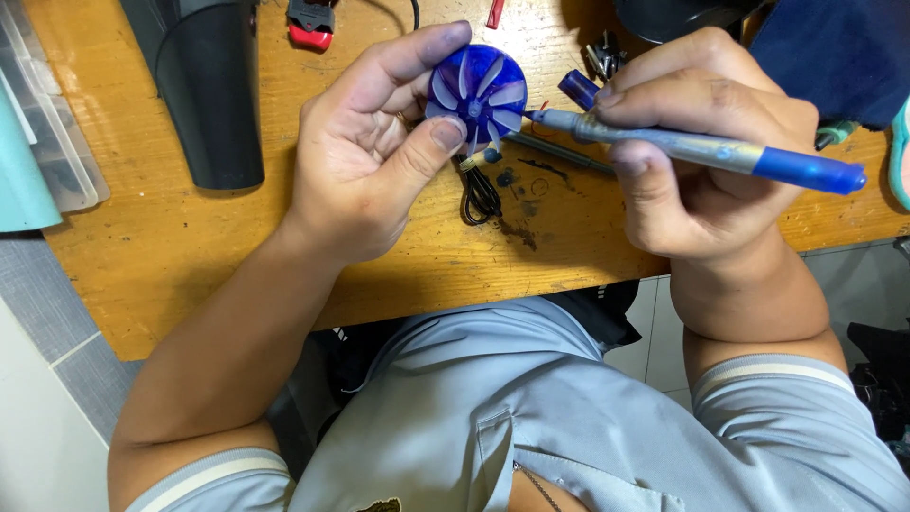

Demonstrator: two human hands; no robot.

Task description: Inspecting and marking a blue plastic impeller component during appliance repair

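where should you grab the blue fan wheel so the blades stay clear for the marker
By its round outer rim, coming from the left, as the left hand does now: forefinger over the top edge and thumb at the lower edge of the blue fan wheel. That leaves the blades facing up for the marker in the right hand.

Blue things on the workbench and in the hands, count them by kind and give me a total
Blue fan wheel, pinched in the left hand: 1
Blue marker pen, held in the right hand: 1
Blue pen cap, lying on the wooden bench: 1
Total: 3
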